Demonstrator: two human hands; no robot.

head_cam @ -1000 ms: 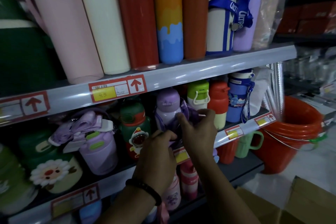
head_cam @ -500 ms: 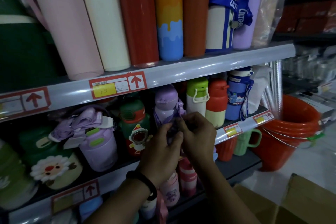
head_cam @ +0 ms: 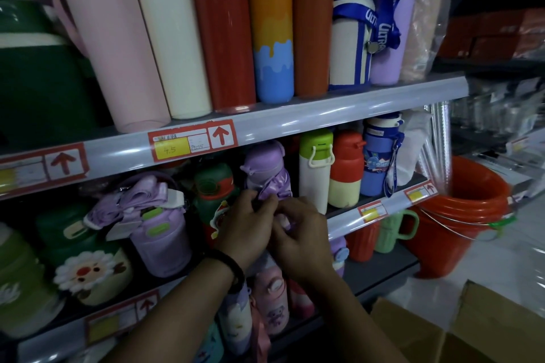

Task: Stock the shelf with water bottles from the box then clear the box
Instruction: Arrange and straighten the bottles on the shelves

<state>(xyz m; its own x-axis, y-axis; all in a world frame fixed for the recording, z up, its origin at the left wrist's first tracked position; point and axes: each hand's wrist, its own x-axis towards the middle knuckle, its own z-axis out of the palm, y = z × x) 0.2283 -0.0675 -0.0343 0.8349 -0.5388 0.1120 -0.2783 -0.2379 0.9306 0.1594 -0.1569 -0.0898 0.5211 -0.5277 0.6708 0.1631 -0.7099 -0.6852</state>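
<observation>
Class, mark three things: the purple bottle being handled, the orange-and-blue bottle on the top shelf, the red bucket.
purple bottle [head_cam: 263, 160]: head view, on its lid.
orange-and-blue bottle [head_cam: 271, 9]: head view, on its orange part.
red bucket [head_cam: 442, 250]: head view, on its outer wall.

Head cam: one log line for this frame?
stage: stocking | left hand pinches strap | right hand pinches strap | purple bottle on middle shelf | box on floor

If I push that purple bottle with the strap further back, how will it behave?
The purple bottle looks narrow with a bulky lid, so it may tip rather than slide. Its strap, pinched by the left hand and right hand, seems floppy and could snag.
</observation>
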